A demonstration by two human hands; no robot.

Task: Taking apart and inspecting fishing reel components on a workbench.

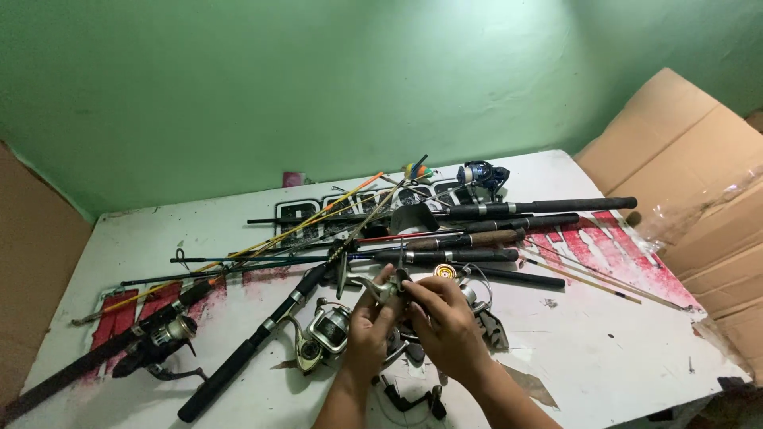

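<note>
Both hands work on reel (395,295) near table (604,349) front edge: left hand (367,334) grips body, right hand (445,322) fingers pinch top part. Rods (445,238) behind. Next needs steady hold.

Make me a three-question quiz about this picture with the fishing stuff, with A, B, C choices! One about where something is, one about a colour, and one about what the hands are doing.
1. Where does the blue fishing reel sit?
A. At the far side of the table, near the wall
B. On the floor
C. Inside the cardboard box

2. What colour is the wall?
A. Red
B. Green
C. Yellow

3. What are the two hands doing?
A. Resting flat on the table
B. Waving in the air
C. Both gripping a small metal reel part

Answers:
1. A, the blue reel lies beyond the pile of rods, close to the wall.
2. B, the whole wall behind the white table is green.
3. C, the left hand and right hand close together around the reel part.
</note>
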